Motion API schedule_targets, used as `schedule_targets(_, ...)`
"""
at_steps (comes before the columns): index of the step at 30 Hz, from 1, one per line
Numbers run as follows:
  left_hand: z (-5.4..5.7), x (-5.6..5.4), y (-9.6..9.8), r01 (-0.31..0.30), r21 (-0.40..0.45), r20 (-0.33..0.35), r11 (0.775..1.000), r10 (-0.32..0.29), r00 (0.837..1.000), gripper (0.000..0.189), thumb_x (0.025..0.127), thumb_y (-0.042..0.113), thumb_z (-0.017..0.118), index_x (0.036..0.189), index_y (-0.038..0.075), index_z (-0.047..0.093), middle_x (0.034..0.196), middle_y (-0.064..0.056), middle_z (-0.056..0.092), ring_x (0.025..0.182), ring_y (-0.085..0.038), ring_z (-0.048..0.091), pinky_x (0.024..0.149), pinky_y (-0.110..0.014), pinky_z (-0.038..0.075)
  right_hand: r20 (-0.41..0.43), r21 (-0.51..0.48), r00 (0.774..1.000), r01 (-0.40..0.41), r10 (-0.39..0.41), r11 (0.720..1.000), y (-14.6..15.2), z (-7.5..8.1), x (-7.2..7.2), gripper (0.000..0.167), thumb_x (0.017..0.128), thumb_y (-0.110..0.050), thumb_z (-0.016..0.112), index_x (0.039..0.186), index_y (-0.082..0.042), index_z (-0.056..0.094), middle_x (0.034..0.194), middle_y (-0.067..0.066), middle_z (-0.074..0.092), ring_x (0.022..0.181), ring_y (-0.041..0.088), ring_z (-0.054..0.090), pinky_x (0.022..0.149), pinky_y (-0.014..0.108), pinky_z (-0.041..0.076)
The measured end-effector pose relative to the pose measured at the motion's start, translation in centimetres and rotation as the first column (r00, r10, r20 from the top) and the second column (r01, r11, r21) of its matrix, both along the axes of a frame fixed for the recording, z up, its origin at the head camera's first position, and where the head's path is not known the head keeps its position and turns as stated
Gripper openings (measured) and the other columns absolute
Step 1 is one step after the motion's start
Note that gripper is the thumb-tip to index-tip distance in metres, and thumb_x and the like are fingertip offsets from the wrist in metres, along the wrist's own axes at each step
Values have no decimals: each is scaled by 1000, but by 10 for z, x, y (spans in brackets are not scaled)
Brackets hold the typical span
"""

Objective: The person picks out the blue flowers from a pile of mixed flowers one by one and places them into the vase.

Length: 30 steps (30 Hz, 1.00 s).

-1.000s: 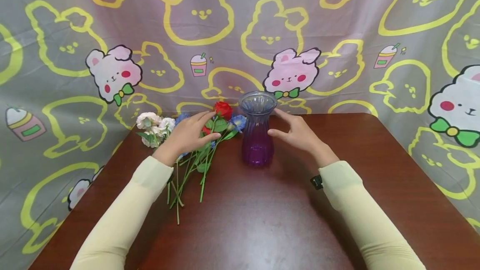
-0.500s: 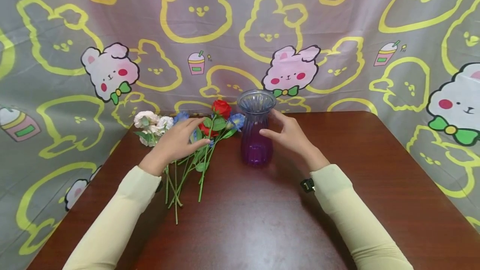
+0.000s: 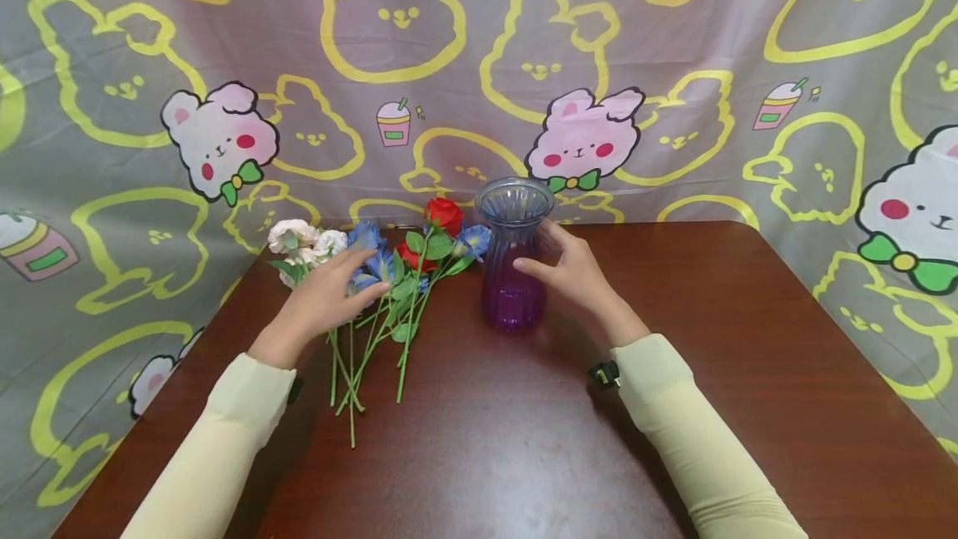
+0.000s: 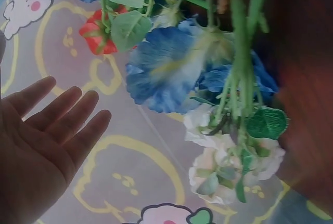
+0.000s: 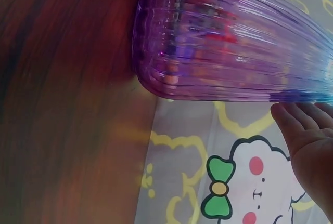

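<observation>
A ribbed glass vase [image 3: 512, 273], clear at the flared top and purple lower down, stands upright on the table. My right hand [image 3: 580, 277] is at its right side, thumb extended in front of the glass. In the right wrist view, the extended fingers [image 5: 299, 120] reach the vase's side; whether they press on it I cannot tell. Over the flower stems, my left hand [image 3: 318, 302] hovers with spread fingers, holding nothing. Beneath and beyond it lie artificial flowers: red roses [image 3: 444, 215], blue blooms [image 4: 161, 70] and pale blossoms [image 4: 234, 167] on green stems.
The brown wooden table [image 3: 479, 447] carries the vase and flowers. A grey cloth [image 3: 479, 48] printed with cartoon rabbits hangs right behind the table's back edge. Flower stems [image 3: 353, 389] point toward the table's front.
My left hand has drawn left and nearer, uncovering more blue blooms. My right hand has shifted slightly left, its thumb now farther across the vase. Flowers and vase stay in place.
</observation>
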<state>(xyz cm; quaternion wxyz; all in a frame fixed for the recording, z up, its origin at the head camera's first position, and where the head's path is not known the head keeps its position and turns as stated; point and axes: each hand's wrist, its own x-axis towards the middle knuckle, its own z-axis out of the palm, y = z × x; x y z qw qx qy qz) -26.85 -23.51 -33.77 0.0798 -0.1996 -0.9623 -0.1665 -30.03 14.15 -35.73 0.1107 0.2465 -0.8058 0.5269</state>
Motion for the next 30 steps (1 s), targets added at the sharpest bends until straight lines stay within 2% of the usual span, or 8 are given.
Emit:
schedule_targets(2,-2,1,-3,-13,8,13,1000,13,1000,77,93,58,55,146,5,41,150,-23,35,134,-44,35,102,-62,32,5,-14,1000,-7,7,1000,-2,2,2,75,84,-20,78,147,-6,40,144,14,48,129,28,48,105,42,39)
schedule_targets(9,-8,3,-11,-41,0,39,999,41,998,76,94,57,52,145,2,42,144,-25,42,133,-45,34,102,-62,31,1,-26,1000,-23,23,999,-10,27,26,70,85,-6,76,144,5,39,142,22,47,129,34,47,104,46,39)
schedule_targets(16,-10,3,-16,-55,-3,60,999,55,997,74,95,55,53,145,1,42,142,-25,43,130,-45,38,102,-62,32,-29,-43,999,-37,35,998,-11,27,27,69,84,-2,75,143,6,40,141,24,47,128,37,48,102,49,40)
schedule_targets(22,-10,5,-22,-95,2,109,996,94,990,79,93,61,50,144,1,43,143,-24,43,131,-45,37,101,-63,33,-6,-58,999,-38,38,998,-11,25,27,69,85,-5,75,144,3,40,142,22,47,129,35,47,103,48,39)
schedule_targets(25,-11,4,-25,-109,-7,112,994,109,988,76,94,58,51,143,0,44,141,-25,44,130,-45,39,100,-63,34,-2,-63,999,-40,40,997,-11,25,28,68,86,-5,74,144,3,40,141,22,47,129,35,47,103,48,39)
schedule_targets(30,-14,3,-30,-129,-30,107,991,132,985,65,96,43,59,138,-5,48,136,-28,48,126,-47,42,98,-63,35,-4,-56,999,-39,39,998,-10,24,27,68,86,-4,74,144,3,39,142,23,47,129,35,46,103,48,39)
